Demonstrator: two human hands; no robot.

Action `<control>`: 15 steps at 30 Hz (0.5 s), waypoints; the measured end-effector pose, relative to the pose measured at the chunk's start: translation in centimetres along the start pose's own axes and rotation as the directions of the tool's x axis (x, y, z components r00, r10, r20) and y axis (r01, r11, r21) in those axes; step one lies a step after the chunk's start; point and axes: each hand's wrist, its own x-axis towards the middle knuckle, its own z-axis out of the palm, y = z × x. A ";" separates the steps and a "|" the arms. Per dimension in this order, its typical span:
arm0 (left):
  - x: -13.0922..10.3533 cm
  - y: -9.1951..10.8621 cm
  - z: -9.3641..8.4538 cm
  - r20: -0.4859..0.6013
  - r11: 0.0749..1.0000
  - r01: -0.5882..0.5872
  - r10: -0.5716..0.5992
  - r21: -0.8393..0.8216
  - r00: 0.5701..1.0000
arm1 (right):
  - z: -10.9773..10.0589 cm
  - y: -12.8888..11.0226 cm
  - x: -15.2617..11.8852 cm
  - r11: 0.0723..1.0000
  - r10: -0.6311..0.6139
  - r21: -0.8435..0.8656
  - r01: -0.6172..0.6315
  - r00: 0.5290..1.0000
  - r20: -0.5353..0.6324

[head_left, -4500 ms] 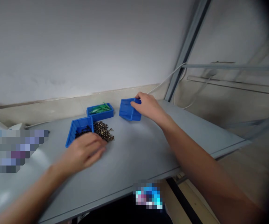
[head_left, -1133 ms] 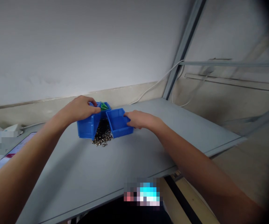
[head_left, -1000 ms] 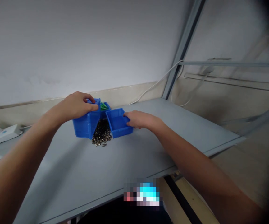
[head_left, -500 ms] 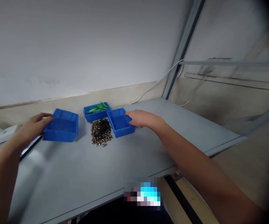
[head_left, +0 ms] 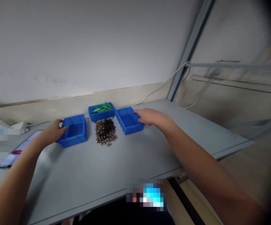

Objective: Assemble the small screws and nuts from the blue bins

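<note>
My left hand (head_left: pixel 55 132) grips the outer left rim of an empty blue plastic bin (head_left: pixel 75 140), thumb inside and fingers behind. On the other side, my right hand (head_left: pixel 146 117) is closed on the right rim of a second empty blue bin (head_left: pixel 132 129). A pile of small brass-and-black metal fittings (head_left: pixel 105 132) lies loose on the grey table between the two bins. Behind the pile stands a third blue bin (head_left: pixel 101 117), filled with green strip-like pieces (head_left: pixel 102 108) whose exact kind I cannot make out.
A screen device (head_left: pixel 24 147) lies flat at the left, beside white boxes (head_left: pixel 2 131). A white cable (head_left: pixel 154 90) runs along the wall to a metal post (head_left: pixel 184 59). The grey table's (head_left: pixel 84 184) front edge is near my body.
The left bin, tilted and raised before, now sits flatter on the table with my left hand still on it. My right hand has shifted its bin slightly right, away from the pile.
</note>
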 end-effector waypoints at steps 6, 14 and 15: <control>-0.5 1.5 0.4 0.021 0.998 -0.024 0.023 0.063 1.000 | 0.7 -0.1 -0.1 0.999 -0.043 -0.022 0.040 0.986 -0.164; -0.5 1.5 0.0 0.026 0.996 -0.006 0.003 0.086 1.000 | -2.2 -4.0 5.1 0.934 -0.311 0.060 0.352 0.885 -0.346; -0.4 1.3 -0.1 0.029 0.996 0.000 -0.003 0.085 1.000 | -2.5 -4.6 6.4 0.952 -0.278 0.044 0.303 0.918 -0.283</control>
